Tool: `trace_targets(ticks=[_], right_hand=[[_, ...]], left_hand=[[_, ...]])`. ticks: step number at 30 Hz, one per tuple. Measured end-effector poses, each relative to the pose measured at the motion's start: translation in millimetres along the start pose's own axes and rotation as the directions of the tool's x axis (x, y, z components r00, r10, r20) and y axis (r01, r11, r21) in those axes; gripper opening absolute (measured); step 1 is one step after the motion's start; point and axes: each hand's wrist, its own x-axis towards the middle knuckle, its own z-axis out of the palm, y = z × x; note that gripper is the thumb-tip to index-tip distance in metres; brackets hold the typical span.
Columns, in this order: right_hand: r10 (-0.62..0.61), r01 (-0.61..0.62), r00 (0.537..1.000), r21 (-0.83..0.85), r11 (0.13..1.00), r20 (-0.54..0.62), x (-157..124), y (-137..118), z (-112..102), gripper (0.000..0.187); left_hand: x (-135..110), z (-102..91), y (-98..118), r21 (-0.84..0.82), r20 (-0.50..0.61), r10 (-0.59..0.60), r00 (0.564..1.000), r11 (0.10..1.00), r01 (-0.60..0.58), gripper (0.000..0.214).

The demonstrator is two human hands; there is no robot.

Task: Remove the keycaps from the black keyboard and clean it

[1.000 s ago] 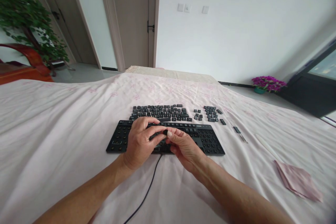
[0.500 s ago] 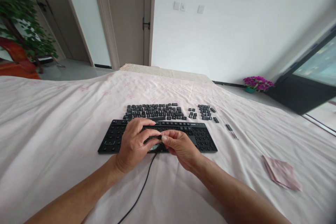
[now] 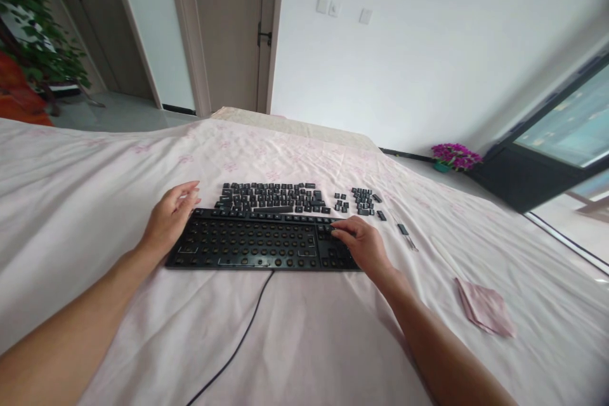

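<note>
Has right hand (image 3: 365, 246) nearer, over the right part of a keyboard (image 3: 257, 245) lying lengthwise from left to right; cannot tell parted fingertips from pinched there; has left hand (image 3: 170, 216), with fingers loosely apart, by the left end

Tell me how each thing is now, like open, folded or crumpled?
Long black plastic keyboard: mostly stripped, top-row keys on.
Loose black plastic keycaps: off, grouped beyond keyboard.
Small pink cloth: folded.
Thin black cable: uncoiled.
Pale flowered sheet: wrinkled.
Brown door: looks shut.
</note>
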Motion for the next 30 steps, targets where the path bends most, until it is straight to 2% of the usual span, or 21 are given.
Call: trace_targets(ticks=[3,7,19,26,30], right_hand=[[-0.073,0.075,0.997,-0.076,0.994,0.019,-3,1,6,0.017],[-0.142,0.143,0.990,-0.139,0.980,0.023,-4,2,14,0.016],[-0.244,0.246,0.969,-0.239,0.939,0.041,-5,-8,16,0.017],[-0.255,0.271,0.963,-0.300,0.915,0.094,-4,-15,14,0.017],[-0.268,0.303,0.953,-0.387,0.871,0.144,-4,-24,11,0.020]], left_hand=[[-2,3.7,-8,-0.116,0.028,-0.039,0.999,0.992,0.042,0.057],[0,5.3,-11,-0.139,-0.004,-0.045,0.999,0.989,0.044,0.056],[1,5.6,-12,-0.077,-0.027,-0.007,1.000,0.997,0.005,0.051],[1,5.6,-11,-0.066,-0.027,0.001,1.000,0.998,-0.003,0.048],[0,5.6,-12,-0.058,-0.024,0.004,1.000,0.998,-0.005,0.046]])
